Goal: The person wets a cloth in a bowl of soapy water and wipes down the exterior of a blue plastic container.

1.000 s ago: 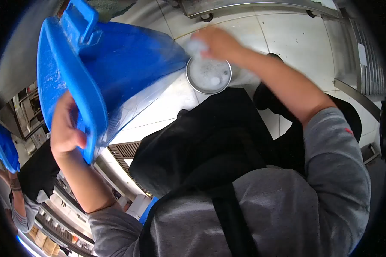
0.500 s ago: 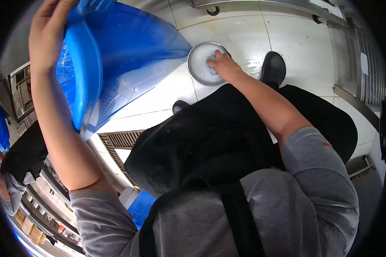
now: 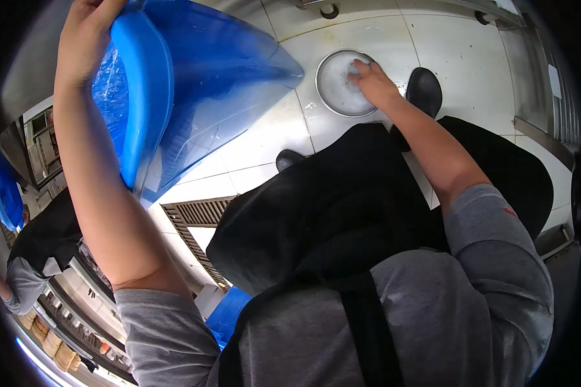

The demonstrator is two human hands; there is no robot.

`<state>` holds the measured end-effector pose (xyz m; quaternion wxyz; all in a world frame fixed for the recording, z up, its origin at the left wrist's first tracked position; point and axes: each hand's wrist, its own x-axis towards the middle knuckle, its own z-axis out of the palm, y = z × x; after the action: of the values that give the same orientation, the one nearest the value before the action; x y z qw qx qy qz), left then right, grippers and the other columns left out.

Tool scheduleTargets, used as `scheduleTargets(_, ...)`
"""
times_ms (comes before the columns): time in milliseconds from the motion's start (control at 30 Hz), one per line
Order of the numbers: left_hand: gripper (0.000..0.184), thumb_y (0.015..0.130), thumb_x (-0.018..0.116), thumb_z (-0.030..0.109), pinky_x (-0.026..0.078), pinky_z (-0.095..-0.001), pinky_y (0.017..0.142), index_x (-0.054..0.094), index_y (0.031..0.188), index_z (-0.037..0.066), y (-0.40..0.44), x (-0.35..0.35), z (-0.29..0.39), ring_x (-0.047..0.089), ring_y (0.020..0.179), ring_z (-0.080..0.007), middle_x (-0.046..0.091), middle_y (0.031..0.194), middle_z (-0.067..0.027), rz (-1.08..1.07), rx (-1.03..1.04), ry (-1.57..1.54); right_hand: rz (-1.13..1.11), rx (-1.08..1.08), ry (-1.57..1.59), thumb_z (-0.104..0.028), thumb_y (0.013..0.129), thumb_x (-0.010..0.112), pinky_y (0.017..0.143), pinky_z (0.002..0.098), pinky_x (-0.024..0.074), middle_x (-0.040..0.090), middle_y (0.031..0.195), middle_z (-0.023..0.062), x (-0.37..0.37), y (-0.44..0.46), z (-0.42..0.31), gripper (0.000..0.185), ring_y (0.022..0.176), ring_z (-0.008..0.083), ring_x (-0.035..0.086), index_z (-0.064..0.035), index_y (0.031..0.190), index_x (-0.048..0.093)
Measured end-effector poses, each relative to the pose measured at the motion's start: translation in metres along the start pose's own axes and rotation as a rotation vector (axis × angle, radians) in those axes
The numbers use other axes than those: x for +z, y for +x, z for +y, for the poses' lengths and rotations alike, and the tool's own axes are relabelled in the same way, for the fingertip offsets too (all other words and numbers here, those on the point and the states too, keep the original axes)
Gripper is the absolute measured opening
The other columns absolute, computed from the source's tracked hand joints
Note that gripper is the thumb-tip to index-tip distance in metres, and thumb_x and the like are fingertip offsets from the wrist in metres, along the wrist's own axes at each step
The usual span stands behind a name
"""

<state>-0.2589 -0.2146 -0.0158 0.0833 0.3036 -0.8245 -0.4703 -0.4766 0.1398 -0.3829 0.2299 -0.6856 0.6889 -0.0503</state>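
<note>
A large blue plastic bin [image 3: 223, 71] is tipped on its side at the upper left, its thick rim [image 3: 150, 97] turned toward my left arm. My left hand [image 3: 87, 39] is closed on the upper part of this rim, with the fingertips partly cut off by the frame edge. On the floor sits a round metal basin [image 3: 319, 90] of white, foamy water. My right hand [image 3: 376, 85] reaches over its right side with fingers bent down into the foam. What those fingers hold is hidden by suds.
Wet white floor tiles [image 3: 265, 132] surround the basin, with a black boot [image 3: 424, 91] close to its right. A brown drain grate [image 3: 197, 213] lies at lower left. Metal equipment legs [image 3: 329, 11] stand beyond. Another person in a grey sleeve [image 3: 29, 284] is at far left.
The bin and basin have shifted right in view as the camera moved. My right hand has dipped into the foam, and the grey lump seen in its fingers before is now hidden.
</note>
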Motion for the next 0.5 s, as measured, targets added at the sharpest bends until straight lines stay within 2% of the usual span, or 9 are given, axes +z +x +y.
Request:
scheduleTargets(67, 0.013, 0.087, 0.058, 0.017, 0.038, -0.0205, 0.070, 0.060, 0.083, 0.004, -0.001, 0.015, -0.001, 0.049, 0.075, -0.0068, 0.056, 0.080, 0.0016, 0.000, 0.129, -0.091, 0.051, 0.031, 0.021, -0.010, 0.084, 0.051, 0.097, 0.0378, 0.0430, 0.042, 0.137, 0.0118, -0.001, 0.000, 0.007, 0.035, 0.117, 0.0316, 0.046, -0.0190, 0.116, 0.062)
scheduleTargets(133, 0.011, 0.086, 0.059, 0.016, 0.038, -0.0195, 0.068, 0.060, 0.084, 0.005, -0.029, 0.067, 0.052, 0.049, 0.074, -0.0055, 0.056, 0.079, 0.0028, 0.126, 0.128, 0.185, 0.127, 0.301, 0.848, -0.010, 0.087, 0.052, 0.091, 0.0357, 0.0468, 0.048, 0.131, 0.0137, -0.005, 0.001, 0.008, 0.031, 0.108, 0.0291, 0.055, -0.0159, 0.116, 0.061)
scheduleTargets(167, 0.010, 0.086, 0.059, 0.016, 0.038, -0.0190, 0.067, 0.060, 0.084, 0.006, -0.045, 0.104, 0.090, 0.049, 0.074, -0.0048, 0.056, 0.079, 0.0034, 0.189, 0.116, 0.321, 0.129, 0.298, 0.847, -0.010, 0.087, 0.052, 0.091, 0.0357, 0.0468, 0.048, 0.131, 0.0137, -0.004, 0.002, 0.009, 0.031, 0.108, 0.0291, 0.055, -0.0159, 0.116, 0.061)
scheduleTargets(233, 0.009, 0.086, 0.059, 0.016, 0.037, -0.0185, 0.066, 0.060, 0.084, 0.006, -0.045, 0.105, 0.091, 0.048, 0.073, -0.0042, 0.056, 0.078, 0.0038, 0.188, 0.139, 0.320, 0.252, 0.440, 1.552, -0.011, 0.092, 0.048, 0.081, 0.0325, 0.0502, 0.058, 0.112, 0.0132, -0.003, 0.003, 0.009, 0.031, 0.090, 0.0262, 0.062, -0.0089, 0.123, 0.054)
scheduleTargets(267, 0.009, 0.086, 0.060, 0.015, 0.037, -0.0181, 0.066, 0.060, 0.084, 0.006, -0.044, 0.106, 0.092, 0.047, 0.072, -0.0036, 0.055, 0.078, 0.0043, 0.183, 0.161, 0.318, 0.262, 0.436, 1.552, -0.011, 0.092, 0.048, 0.081, 0.0325, 0.0502, 0.058, 0.112, 0.0132, -0.018, 0.001, -0.001, 0.031, 0.090, 0.0262, 0.062, -0.0089, 0.123, 0.054)
scheduleTargets(333, 0.009, 0.086, 0.060, 0.015, 0.037, -0.0181, 0.065, 0.060, 0.084, 0.006, -0.043, 0.102, 0.092, 0.046, 0.071, -0.0034, 0.055, 0.077, 0.0047, 0.176, 0.140, 0.310, 0.068, 0.397, 2.304, -0.012, 0.094, 0.049, 0.078, 0.0301, 0.0502, 0.059, 0.111, 0.0113, -0.052, -0.001, -0.035, 0.028, 0.094, 0.0216, 0.061, -0.0090, 0.121, 0.054)
scheduleTargets(400, 0.009, 0.086, 0.060, 0.015, 0.036, -0.0181, 0.065, 0.060, 0.084, 0.006, -0.043, 0.100, 0.092, 0.045, 0.070, -0.0032, 0.054, 0.077, 0.0050, 0.165, 0.107, 0.299, -0.016, 0.165, 2.272, -0.012, 0.095, 0.043, 0.080, 0.0355, 0.0509, 0.054, 0.121, 0.0097, -0.085, 0.007, -0.085, 0.037, 0.101, 0.0205, 0.059, -0.0134, 0.133, 0.042)
scheduleTargets(467, 0.009, 0.086, 0.060, 0.015, 0.036, -0.0180, 0.064, 0.060, 0.084, 0.007, -0.043, 0.100, 0.093, 0.044, 0.069, -0.0032, 0.054, 0.077, 0.0054, 0.165, 0.119, 0.316, 0.171, -0.074, 2.018, -0.014, 0.095, 0.048, 0.085, 0.0337, 0.0483, 0.054, 0.122, 0.0085, -0.134, 0.002, -0.145, 0.035, 0.107, 0.0208, 0.055, -0.0119, 0.130, 0.046)
scheduleTargets(500, 0.009, 0.086, 0.060, 0.015, 0.036, -0.0180, 0.064, 0.060, 0.084, 0.007, -0.043, 0.100, 0.096, 0.044, 0.069, -0.0032, 0.054, 0.077, 0.0054, 0.161, 0.121, 0.320, 0.503, -0.193, 1.721, -0.013, 0.092, 0.053, 0.088, 0.0329, 0.0460, 0.053, 0.122, 0.0087, -0.144, 0.006, -0.170, 0.034, 0.110, 0.0213, 0.053, -0.0108, 0.126, 0.050)
